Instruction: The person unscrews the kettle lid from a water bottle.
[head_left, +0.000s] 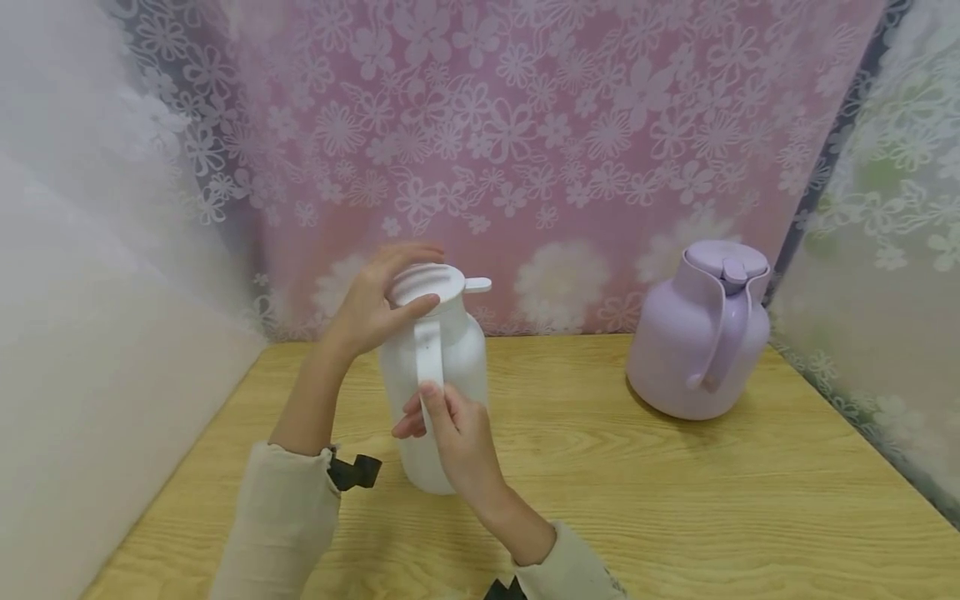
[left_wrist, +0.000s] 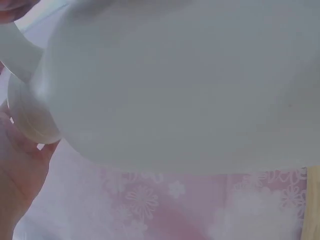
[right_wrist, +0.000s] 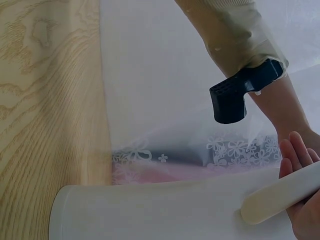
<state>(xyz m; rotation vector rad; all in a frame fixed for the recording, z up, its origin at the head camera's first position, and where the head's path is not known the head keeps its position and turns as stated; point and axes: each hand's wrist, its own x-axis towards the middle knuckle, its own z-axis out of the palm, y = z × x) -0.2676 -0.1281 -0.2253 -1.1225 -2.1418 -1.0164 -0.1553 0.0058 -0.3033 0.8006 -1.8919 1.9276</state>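
Note:
A white thermos jug (head_left: pixel 463 358) stands on the wooden table, left of the middle in the head view. Its round lid (head_left: pixel 426 286) has a small tab pointing right. My left hand (head_left: pixel 367 304) grips the lid, thumb at the near edge and fingers over the far edge. Lower down, the handle (head_left: pixel 430 354) faces me, and my right hand (head_left: pixel 467 437) holds it with the thumb along it. The jug's body (left_wrist: pixel 180 90) fills most of the left wrist view. In the right wrist view, fingers (right_wrist: pixel 295 152) curl behind the handle's lower end (right_wrist: pixel 275 200).
A lilac thermos jug (head_left: pixel 693 342) stands on the table (head_left: pixel 600 500) at the right, its handle towards me. Pink flowered cloth (head_left: pixel 510 158) hangs behind the table, with pale sheets at both sides.

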